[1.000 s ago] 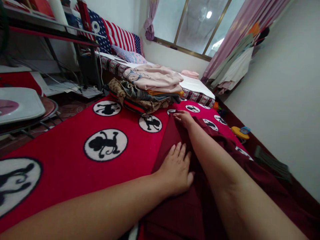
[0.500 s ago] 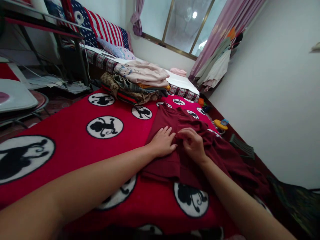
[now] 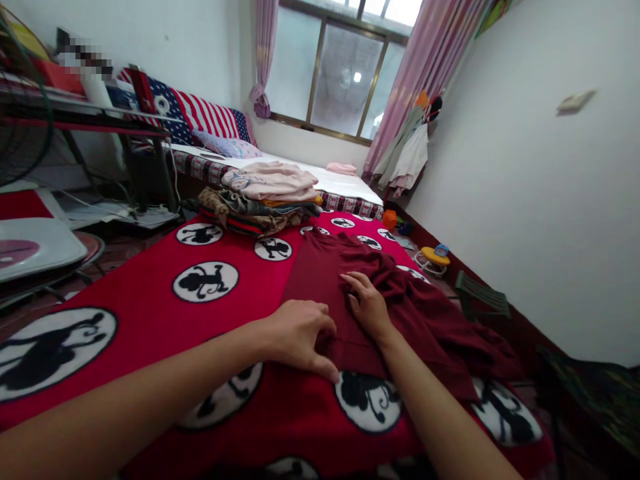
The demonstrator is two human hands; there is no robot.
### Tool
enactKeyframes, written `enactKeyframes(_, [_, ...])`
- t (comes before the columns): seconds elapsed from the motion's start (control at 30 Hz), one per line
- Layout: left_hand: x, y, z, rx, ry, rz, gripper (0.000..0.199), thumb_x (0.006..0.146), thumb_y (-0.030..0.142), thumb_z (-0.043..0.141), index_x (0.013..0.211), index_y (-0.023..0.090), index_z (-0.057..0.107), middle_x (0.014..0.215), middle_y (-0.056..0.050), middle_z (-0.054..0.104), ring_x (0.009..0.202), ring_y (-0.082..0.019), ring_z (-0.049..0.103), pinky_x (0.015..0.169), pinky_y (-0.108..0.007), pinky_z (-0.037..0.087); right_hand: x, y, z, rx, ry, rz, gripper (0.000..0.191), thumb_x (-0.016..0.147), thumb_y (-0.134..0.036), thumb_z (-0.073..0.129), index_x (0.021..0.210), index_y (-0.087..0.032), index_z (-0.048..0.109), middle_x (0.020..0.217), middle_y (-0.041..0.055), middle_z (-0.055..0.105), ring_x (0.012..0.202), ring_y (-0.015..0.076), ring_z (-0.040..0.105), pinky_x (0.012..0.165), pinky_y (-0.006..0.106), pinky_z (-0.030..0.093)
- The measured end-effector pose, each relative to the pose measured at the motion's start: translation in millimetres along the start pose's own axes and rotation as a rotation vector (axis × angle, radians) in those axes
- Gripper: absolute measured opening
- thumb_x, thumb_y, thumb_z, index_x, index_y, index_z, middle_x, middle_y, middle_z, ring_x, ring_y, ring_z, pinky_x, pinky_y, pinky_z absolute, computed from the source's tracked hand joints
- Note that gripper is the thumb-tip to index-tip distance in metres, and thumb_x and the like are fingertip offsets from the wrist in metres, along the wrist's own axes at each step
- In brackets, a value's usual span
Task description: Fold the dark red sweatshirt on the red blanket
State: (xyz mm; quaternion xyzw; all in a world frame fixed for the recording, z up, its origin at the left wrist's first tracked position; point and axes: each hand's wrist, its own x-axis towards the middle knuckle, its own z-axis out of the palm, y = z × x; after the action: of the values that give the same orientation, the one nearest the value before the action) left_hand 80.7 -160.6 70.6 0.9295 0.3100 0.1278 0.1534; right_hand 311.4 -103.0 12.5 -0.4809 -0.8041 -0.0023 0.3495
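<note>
A dark red garment [image 3: 415,313] lies spread over the red blanket [image 3: 150,347], rumpled toward the right. My left hand [image 3: 300,333] is over the garment's near left edge, thumb and fingers apart, with nothing seen between them. On the garment's middle rests my right hand [image 3: 367,303], fingers apart and slightly bent, holding nothing visible. Whether the left palm touches the cloth cannot be made out.
A pile of folded clothes [image 3: 265,197] sits at the blanket's far end, before a bed [image 3: 350,183]. At left are a desk [image 3: 90,123] and a white chair [image 3: 40,247]. A yellow stool [image 3: 434,257] stands on the right.
My left hand has moved nearer to me, off the garment's middle, its thumb now spread wide. My right hand's fingers have opened out. The view has tilted up.
</note>
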Motion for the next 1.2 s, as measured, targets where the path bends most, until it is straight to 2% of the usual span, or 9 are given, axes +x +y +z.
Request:
enactKeyframes(0.07, [-7.9,11.2,-2.7,0.132,-0.024,0.028,0.053,0.064,0.057,0.073,0.106,0.025,0.07,0.098,-0.006,0.066,0.086,-0.024,0.062,0.065,-0.029,0.046,0.2,1.1,1.2,-0.014,-0.016,0.021,0.043,0.082,-0.009,0.048,0.119,-0.025,0.063,0.127,0.006,0.057,0.114,0.0205,0.057,0.096,0.035,0.05])
enactKeyframes(0.2, [-3.4,10.4,5.3,0.185,-0.002,-0.005,0.022,0.076,0.029,0.064,0.097,0.026,0.072,0.096,-0.004,0.067,0.088,-0.023,0.063,0.069,-0.03,0.047,2.0,3.1,2.3,0.008,-0.016,0.025,0.026,0.085,-0.013,0.05,0.097,-0.024,0.07,0.115,0.0056,0.062,0.106,0.02,0.06,0.091,0.033,0.051])
enactKeyframes(0.4, [18.5,11.1,5.0,-0.225,0.166,-0.018,0.024,0.077,0.012,0.055,0.085,0.021,0.076,0.083,-0.001,0.074,0.076,-0.015,0.066,0.07,-0.023,0.048,4.6,7.2,1.4,0.166,0.146,-0.007,0.022,0.083,-0.012,0.051,0.092,-0.022,0.068,0.1,0.0056,0.063,0.092,0.0181,0.062,0.082,0.03,0.051])
enactKeyframes(0.53, [37.6,16.3,-1.3,-0.475,0.042,0.094,0.024,0.077,0.009,0.054,0.087,0.016,0.075,0.078,-0.001,0.074,0.068,-0.012,0.066,0.065,-0.018,0.048,4.0,7.2,-1.6,0.176,0.227,0.048,0.02,0.082,-0.013,0.052,0.088,-0.021,0.068,0.096,0.006,0.063,0.085,0.0186,0.061,0.076,0.031,0.051])
enactKeyframes(0.7, [65.8,-37.6,12.3,-0.132,0.36,-0.081,0.042,0.086,0.029,0.056,0.126,0.017,0.062,0.13,-0.012,0.061,0.119,-0.023,0.056,0.102,-0.032,0.042,-0.9,16.4,-16.8,-0.036,0.515,0.191,0.026,0.078,-0.009,0.048,0.094,-0.021,0.065,0.103,0.0089,0.061,0.099,0.0235,0.058,0.089,0.038,0.048])
enactKeyframes(0.83, [70.8,-83.3,32.3,0.134,0.235,-0.397,0.07,0.089,0.055,0.048,0.146,0.015,0.04,0.154,-0.019,0.03,0.144,-0.033,0.024,0.115,-0.051,0.021,-6.6,40.8,-28.3,-0.173,0.768,0.403,0.032,0.076,-0.02,0.059,0.108,-0.017,0.059,0.115,0.0169,0.056,0.115,0.0323,0.049,0.102,0.052,0.036])
enactKeyframes(1.0, [67.7,-88.2,41.4,0.246,0.191,-0.435,0.069,0.091,0.062,0.034,0.146,0.021,0.041,0.157,-0.015,0.026,0.146,-0.032,0.019,0.115,-0.054,0.015,-11.2,57.2,-23.2,-0.186,0.53,0.701,0.059,0.066,-0.052,0.073,0.108,-0.014,0.057,0.106,0.0223,0.059,0.103,0.0375,0.057,0.089,0.054,0.045])
enactKeyframes(1.1, [68.3,-85.8,41.3,0.25,0.201,-0.429,0.07,0.091,0.063,0.033,0.146,0.02,0.041,0.156,-0.015,0.027,0.146,-0.032,0.02,0.115,-0.053,0.016,-12.5,52.6,-20.6,-0.267,0.391,0.657,0.034,0.068,-0.048,0.07,0.085,-0.019,0.063,0.094,0.0172,0.063,0.095,0.0341,0.061,0.084,0.049,0.047])
enactKeyframes(1.2, [68.5,-87.4,42.0,0.241,0.218,-0.421,0.071,0.091,0.064,0.033,0.145,0.02,0.041,0.156,-0.015,0.027,0.146,-0.032,0.02,0.115,-0.053,0.016,-8.8,52.2,-30.1,-0.24,0.47,0.694,0.025,0.075,-0.044,0.06,0.08,-0.02,0.063,0.086,0.0147,0.065,0.089,0.0318,0.063,0.084,0.048,0.048])
